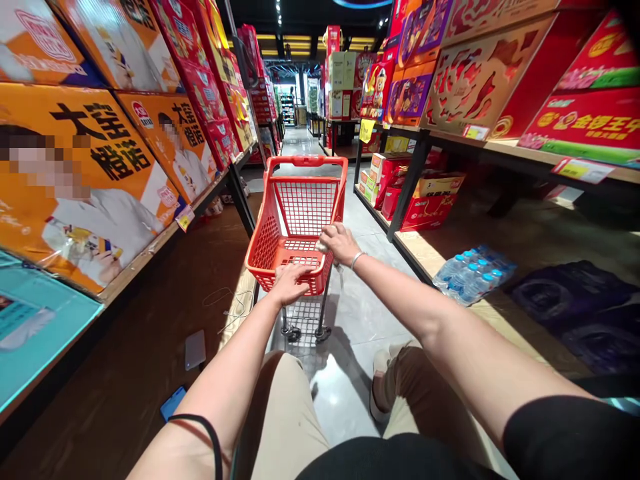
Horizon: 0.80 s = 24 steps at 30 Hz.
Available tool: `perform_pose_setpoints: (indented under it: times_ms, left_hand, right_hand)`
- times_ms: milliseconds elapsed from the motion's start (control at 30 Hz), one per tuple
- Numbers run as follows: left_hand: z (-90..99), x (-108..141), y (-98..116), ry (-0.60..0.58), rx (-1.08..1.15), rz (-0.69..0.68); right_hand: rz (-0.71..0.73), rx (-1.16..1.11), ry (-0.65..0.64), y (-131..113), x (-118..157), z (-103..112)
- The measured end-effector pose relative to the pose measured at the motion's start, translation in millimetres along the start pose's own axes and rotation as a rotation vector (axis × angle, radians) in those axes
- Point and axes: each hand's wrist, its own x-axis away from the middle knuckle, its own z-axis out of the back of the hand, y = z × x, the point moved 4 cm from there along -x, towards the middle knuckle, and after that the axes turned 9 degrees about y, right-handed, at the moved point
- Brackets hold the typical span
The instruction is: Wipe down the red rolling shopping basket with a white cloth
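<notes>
Around me, wooden-boarded shelves [505, 148] line a glossy grey floor [333, 400]; spotlights [279, 10] dot the dark ceiling [310, 19] at top centre.

A: Left side, upper shelf?
B: Orange cartons [107, 143], black lettering, stacked. Red boxes [200, 100], beyond them. Teal box [40, 340], nearest. Price tag [185, 218], on the edge below the cartons.
A: Beneath that?
B: Pale flat item [195, 350]; blue item [173, 403] near it. Neither identifiable.
A: Right side, upper shelf?
B: Gold-and-red boxes [483, 77], between purple-and-orange boxes [407, 99] and red cartons [590, 127], yellow-lettered.
A: Lower shelf?
B: Bottle pack [467, 277], blue caps. Dark purple packs [575, 313], beside it, shadowed.
</notes>
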Motion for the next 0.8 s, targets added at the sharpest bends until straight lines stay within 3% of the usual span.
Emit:
perform_pose_setpoints:
  times_ms: [100,167,300,433,500,600,733,800]
  left_hand:
    - [2.7,5.8,-1.8,0.007,0.012,-0.008]
    - [6.3,8.9,-5.5,0.008,0.025,0.0]
    - [15.1,8.7,-18.7,0.014,-0.001,0.101]
    - [13.5,4.0,-19.1,0.022,-0.105,0.134]
    - [8.5,3.1,-13.4,0.03,-0.139,0.117]
    - [2.7,3.4,-5.5,0.039,-0.117,0.08]
    - [2.7,1.7,-4.4,0.008,-0.075,0.053]
    - [4.4,-1.0,-6.4,-0.008,-0.053,0.051]
  right_hand:
    - [-0.114,0.064,-0.088,28.6,-38.5,9.1]
    - [-0.155,0.081,-0.103,30.6,-46.6,10.8]
    - [-0.128,0.069,-0.069,-9.2,-17.8,6.1]
    - [0.077,0.036,-0.037,-65.0,22.6,3.5]
    - [0.135,0.038,-0.036,-72.1,25.8,5.3]
    - [0.099,0.09,-0.078,-46.0,3.2,10.5]
    - [-0.152,0.136,-0.125,13.7,-36.6,14.6]
    - [-0.212,0.091,-0.116,23.4,-40.0,9.7]
